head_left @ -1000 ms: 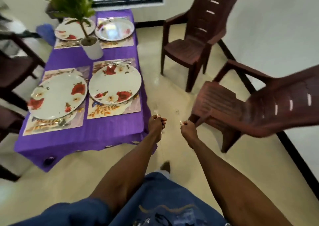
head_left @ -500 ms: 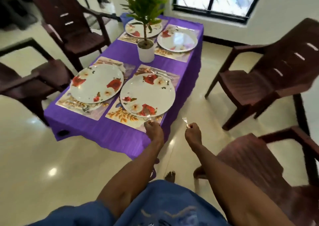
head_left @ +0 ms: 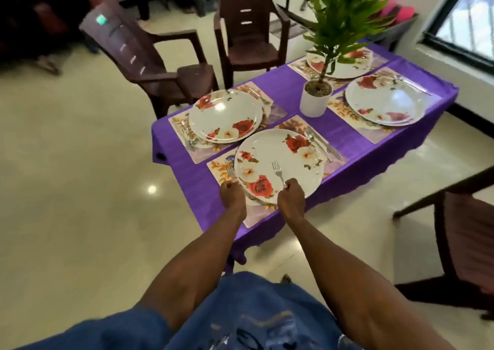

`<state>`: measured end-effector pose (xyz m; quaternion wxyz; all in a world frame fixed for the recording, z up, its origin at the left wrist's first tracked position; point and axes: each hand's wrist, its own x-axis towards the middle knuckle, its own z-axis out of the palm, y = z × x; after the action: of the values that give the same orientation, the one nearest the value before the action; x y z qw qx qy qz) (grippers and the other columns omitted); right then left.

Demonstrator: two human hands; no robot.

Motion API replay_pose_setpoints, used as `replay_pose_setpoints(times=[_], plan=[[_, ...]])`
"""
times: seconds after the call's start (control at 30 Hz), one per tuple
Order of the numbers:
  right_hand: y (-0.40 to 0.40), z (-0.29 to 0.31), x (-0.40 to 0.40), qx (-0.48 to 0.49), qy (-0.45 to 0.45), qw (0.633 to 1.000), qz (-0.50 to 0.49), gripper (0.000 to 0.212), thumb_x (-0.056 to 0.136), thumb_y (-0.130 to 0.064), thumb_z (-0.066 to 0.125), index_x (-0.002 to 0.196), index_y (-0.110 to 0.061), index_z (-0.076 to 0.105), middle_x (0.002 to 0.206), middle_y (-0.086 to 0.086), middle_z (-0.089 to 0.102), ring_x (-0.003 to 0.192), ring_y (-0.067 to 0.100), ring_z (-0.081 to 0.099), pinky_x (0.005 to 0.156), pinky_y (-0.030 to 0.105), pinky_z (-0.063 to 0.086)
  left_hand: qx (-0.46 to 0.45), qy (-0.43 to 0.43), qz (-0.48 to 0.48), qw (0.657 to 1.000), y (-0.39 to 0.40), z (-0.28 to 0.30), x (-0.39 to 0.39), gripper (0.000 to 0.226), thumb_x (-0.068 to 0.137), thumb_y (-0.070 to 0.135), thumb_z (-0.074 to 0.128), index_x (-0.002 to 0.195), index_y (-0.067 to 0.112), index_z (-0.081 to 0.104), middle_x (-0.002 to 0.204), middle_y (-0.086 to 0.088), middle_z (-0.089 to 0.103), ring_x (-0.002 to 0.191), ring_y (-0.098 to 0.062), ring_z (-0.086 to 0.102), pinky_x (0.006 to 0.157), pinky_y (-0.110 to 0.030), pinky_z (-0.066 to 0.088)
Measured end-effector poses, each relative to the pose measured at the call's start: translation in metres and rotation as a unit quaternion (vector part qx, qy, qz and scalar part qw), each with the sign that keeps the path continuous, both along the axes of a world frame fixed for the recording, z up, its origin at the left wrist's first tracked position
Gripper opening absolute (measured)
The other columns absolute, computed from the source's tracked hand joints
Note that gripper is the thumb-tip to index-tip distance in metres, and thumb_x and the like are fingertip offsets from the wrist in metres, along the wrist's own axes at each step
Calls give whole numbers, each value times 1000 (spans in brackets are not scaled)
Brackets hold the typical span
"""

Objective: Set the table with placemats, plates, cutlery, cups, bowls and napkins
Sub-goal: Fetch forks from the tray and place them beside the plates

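The table (head_left: pixel 288 92) wore a purple cloth and ran from approx 7 o'clock up to 1 o'clock in the head view. Four floral placemats lay on it, each w/ a white rose-print plate. A potted plant (head_left: pixel 316 96) in a white pot stood btwn the near and far pairs. Cream glossy floor (head_left: pixel 80 162) w/ a bright glare spot at 9 o'clock. Two brown plastic chairs (head_left: pixel 165 63) stood beyond the table at 11–12 o'clock, another at 4 o'clock. Window (head_left: pixel 465 20) at 2 o'clock. A green sticker sat on one chair back; no writing legible.

The left hand (head_left: pixel 232 195) was at the near plate's (head_left: pixel 280 162) left rim, fingers curled on a fork (head_left: pixel 229 168) that lay over the placemat (head_left: pixel 222 170). The right hand (head_left: pixel 291 199) pinched the handle of a second fork (head_left: pixel 278 171), tines pointing away, over the plate's near edge. A knife and spoon (head_left: pixel 324 145) lay just right of that plate.
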<state>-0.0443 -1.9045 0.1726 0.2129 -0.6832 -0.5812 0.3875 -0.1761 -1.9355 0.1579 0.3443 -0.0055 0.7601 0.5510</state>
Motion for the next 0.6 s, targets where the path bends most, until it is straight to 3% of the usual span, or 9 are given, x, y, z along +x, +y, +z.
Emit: replay_pose_setpoints(times=[0.1,0.4,0.53,0.6], plan=[[11,1,7,-12,-14,1000,23,22,95,-5,46,113,-6,56,103,8,62,88,21,55,70,31,44,-5,-13,42,999,-1,-2,-2,14,94,18,56,100,12,68,102,-7,70,80,-21,58,66,-28,42],[43,-8,-20,-8,-31,992,118,21,94,-9,46,113,-6,56,106,11,63,99,29,61,78,34,48,-42,19,51,998,5,-25,-16,23,88,11,65,109,6,73,100,-8,73,85,-23,66,61,-27,46],[57,-10,-35,-8,-49,987,151,24,97,-15,47,118,-7,55,116,12,63,107,29,60,86,34,47,-56,29,25,998,6,-41,-19,19,88,9,63,104,6,74,92,-13,73,73,-20,60,58,-30,42],[62,-10,-39,-7,-53,984,169,24,97,-14,47,118,-6,55,115,13,63,106,29,60,86,35,47,-68,42,4,997,6,-45,-18,13,88,7,62,89,11,75,80,-8,69,69,-19,57,58,-31,40]])
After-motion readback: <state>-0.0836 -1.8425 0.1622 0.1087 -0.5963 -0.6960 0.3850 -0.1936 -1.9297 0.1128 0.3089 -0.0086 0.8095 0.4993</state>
